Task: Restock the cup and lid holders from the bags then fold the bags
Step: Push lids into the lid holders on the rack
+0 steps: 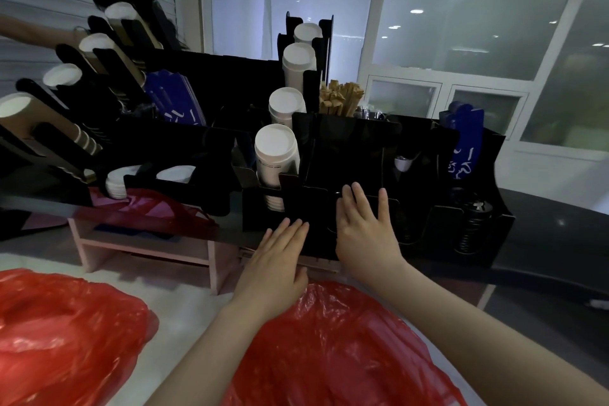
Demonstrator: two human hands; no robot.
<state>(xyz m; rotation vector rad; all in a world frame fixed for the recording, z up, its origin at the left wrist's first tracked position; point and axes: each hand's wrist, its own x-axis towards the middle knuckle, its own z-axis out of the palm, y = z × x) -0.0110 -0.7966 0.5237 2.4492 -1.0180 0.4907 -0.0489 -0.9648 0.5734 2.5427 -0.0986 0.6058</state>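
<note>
Bags first: left bag (66, 323), red translucent plastic, crumpled, lies low at the far left. Above it I log the slanted rack (59, 142), black, carrying four tilted brown cup stacks (43, 115) with white ends toward me. White lids (117, 183) sit at its foot. A third red bag (148, 211) shows just below them, above the pink shelf (145, 247).

Centre: black holder (346, 148), with four white cup stacks (276, 155) rising along its left side. Left hand (273, 260) is flat, fingers straight and together, tips at the holder's lower front, gripping nothing. Near bag (329, 349), red and wrinkled, sits beneath both forearms. Right hand (365, 227) is flat on the front panel, fingers straight and slightly spread, holding nothing. Black lids (471, 224) are stacked at the right.
</note>
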